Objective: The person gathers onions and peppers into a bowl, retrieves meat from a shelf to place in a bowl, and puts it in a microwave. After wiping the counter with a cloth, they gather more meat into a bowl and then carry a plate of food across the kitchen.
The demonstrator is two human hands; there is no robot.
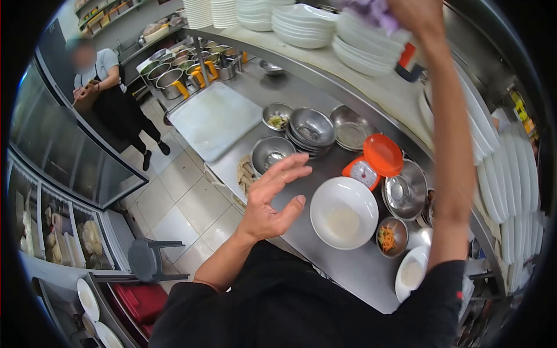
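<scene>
My left hand (271, 200) hovers over the near edge of the steel counter (290, 207), fingers spread and holding nothing. Close to its fingertips are a metal bowl (259, 152) and a stack of metal bowls (313, 129). Up at the shelf, my right hand (419, 20) is closed around a crumpled purple cloth (374, 13), beside stacked white dishes (360, 55). Below on the counter stands a large white bowl (364, 200) with something pale at its bottom. An orange kitchen scale (364, 173) sits behind it, and a small metal bowl (401, 246) holds orange shreds.
A white cutting board (216, 120) lies at the counter's left end, near several metal pots (170, 84). The raised shelf (325, 65) runs along the counter's back. Across the tiled floor (188, 203) stand another person (104, 93) and a grey stool (146, 260).
</scene>
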